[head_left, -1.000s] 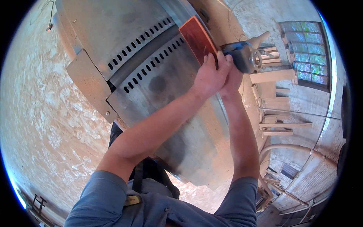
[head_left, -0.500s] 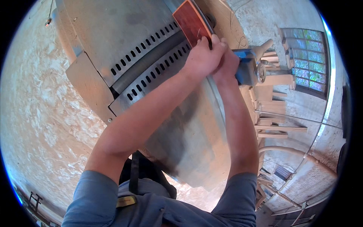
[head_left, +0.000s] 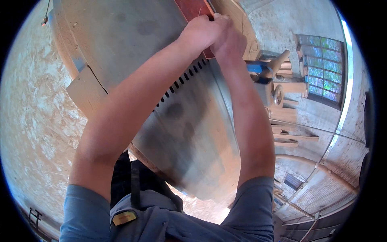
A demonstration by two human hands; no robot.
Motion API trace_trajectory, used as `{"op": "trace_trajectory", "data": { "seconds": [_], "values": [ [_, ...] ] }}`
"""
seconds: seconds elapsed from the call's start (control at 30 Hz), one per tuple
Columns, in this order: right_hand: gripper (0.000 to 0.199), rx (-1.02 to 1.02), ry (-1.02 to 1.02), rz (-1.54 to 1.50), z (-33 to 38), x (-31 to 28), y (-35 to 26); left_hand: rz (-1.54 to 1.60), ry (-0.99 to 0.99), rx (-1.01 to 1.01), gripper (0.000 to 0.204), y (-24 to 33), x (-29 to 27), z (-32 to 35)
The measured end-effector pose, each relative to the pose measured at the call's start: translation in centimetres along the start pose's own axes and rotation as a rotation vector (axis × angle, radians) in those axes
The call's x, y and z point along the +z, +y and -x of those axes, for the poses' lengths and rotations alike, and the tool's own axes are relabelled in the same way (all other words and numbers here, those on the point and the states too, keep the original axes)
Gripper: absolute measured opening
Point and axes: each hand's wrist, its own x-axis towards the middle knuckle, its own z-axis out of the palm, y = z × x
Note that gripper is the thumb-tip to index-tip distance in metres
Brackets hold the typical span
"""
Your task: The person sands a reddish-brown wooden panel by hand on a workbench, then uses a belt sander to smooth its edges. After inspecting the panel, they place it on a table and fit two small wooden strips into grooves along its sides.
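A reddish-brown wooden board (head_left: 189, 9) lies on the metal bed (head_left: 125, 30) of a jointer, its far end cut off by the top of the picture. My left hand (head_left: 199, 32) is closed over the board's near part, fingers curled at its right edge. Right beside it, touching, my right hand (head_left: 229, 42) is closed at the same edge, its fingers partly hidden. Both arms stretch far forward over the machine. Beneath my left forearm, a row of dark slots (head_left: 181, 80) shows in the bed; the cutter roller is covered from sight.
A blue machine part (head_left: 256, 66) and a handwheel (head_left: 278, 94) stick out to the right of the bed. Farther right are stacked wood pieces (head_left: 288, 135), a hose (head_left: 298, 159) and a barred window (head_left: 324, 68). Pale shavings (head_left: 36, 117) cover the floor at left.
Both hands and the board have moved forward along the bed, past the slots. My left forearm now covers the roller that showed before.
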Motion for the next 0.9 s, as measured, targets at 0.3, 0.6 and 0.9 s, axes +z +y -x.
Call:
{"op": "trace_trajectory", "data": {
  "seconds": [0.3,0.6,0.9],
  "values": [
    [0.03,0.032,-0.07,0.151,-6.9,2.1,-2.8,-0.043,0.086,0.028,0.062,3.4,-6.0,-3.1],
    [0.03,0.276,0.02,-0.685,1.9,-8.6,-4.5,0.431,-0.106,0.029,0.027,8.8,-8.6,6.0],
    [0.032,-0.166,0.049,0.319,16.4,-19.2,1.0,-1.45,-0.402,0.827,0.015,8.0,3.6,15.9]
  ]
}}
